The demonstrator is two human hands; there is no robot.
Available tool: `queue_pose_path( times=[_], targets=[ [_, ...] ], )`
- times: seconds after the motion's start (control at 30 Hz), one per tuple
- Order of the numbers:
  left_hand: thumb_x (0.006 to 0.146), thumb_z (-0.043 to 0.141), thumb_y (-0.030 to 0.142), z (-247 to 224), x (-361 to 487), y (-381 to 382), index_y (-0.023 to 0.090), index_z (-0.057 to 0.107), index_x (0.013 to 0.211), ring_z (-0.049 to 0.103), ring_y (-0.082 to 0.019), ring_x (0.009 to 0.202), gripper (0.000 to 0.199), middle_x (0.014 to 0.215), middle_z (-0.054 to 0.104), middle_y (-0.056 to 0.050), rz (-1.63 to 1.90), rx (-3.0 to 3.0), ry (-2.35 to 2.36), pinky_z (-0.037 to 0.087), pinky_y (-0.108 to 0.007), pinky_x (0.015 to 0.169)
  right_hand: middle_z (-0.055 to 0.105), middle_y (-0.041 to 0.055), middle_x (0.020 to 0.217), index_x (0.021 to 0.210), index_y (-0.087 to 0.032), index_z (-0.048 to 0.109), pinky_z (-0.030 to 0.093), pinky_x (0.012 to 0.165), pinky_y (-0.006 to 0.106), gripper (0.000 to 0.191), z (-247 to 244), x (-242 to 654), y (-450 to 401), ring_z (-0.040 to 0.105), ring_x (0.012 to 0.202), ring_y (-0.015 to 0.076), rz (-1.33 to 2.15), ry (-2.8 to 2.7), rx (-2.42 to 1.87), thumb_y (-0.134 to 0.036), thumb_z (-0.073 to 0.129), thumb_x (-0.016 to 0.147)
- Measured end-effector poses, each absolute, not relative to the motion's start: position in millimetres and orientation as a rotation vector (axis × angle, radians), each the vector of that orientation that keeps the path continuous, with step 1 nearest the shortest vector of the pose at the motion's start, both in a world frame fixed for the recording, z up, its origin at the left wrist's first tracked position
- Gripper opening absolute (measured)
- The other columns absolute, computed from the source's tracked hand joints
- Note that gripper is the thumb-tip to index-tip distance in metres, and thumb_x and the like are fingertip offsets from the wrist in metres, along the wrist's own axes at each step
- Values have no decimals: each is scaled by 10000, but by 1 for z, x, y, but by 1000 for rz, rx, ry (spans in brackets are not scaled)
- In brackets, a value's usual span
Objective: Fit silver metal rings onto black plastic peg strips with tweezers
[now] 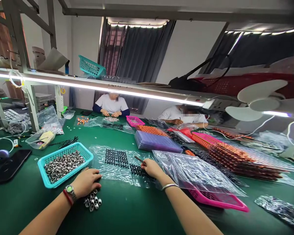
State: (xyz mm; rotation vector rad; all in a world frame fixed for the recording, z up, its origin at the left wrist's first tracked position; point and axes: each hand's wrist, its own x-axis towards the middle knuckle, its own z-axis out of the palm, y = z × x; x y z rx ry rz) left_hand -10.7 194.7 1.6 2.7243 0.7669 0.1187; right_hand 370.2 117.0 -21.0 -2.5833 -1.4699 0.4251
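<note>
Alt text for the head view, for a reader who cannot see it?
On a green table, the left hand covers a small pile of metal rings beside a teal basket of rings; the right hand holds a thin stick over black parts on plastic.

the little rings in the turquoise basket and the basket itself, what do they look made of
Rings: probably metal, silvery grey with bright glints, like the loose ones under the left hand. Turquoise basket: moulded plastic by the look, one flat matte colour with a slotted lattice wall.
</note>
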Motion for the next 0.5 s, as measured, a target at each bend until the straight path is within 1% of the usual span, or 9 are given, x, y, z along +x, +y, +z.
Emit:
queue_pose_path(
  times=[0.2,0.3,0.4,0.5],
  targets=[
    [991,721,332,0,-11,196,249,743,1361,623,-375,1405,380,1529,660,-127,149,2725,749,411,-544,1255,721,68,1218,1202,-177,695,622,930,426,285,-10,385,117,719,1065,211,355,-1357,-2590,-395,703,1018],
    [991,724,342,-3,-10,197,255,755,1329,643,-364,1377,351,1501,680,-120,168,2722,736,421,-535,1244,713,76,1241,1222,-184,690,617,943,434,297,1,384,119,714,1075,215,255,-1312,-2597,-405,693,1023],
    [986,735,355,-6,-10,197,258,757,1318,639,-362,1380,346,1492,685,-119,175,2717,732,412,-535,1246,704,82,1273,1219,-185,691,605,975,449,293,5,361,127,702,1127,226,188,-1411,-2511,-405,688,1026],
    [979,752,359,-6,-9,195,252,760,1315,629,-370,1390,353,1483,689,-126,166,2714,731,409,-540,1244,714,74,1247,1181,-179,701,603,978,450,264,-2,319,139,705,1119,220,248,-1611,-2384,-390,692,1024]
  ],
)
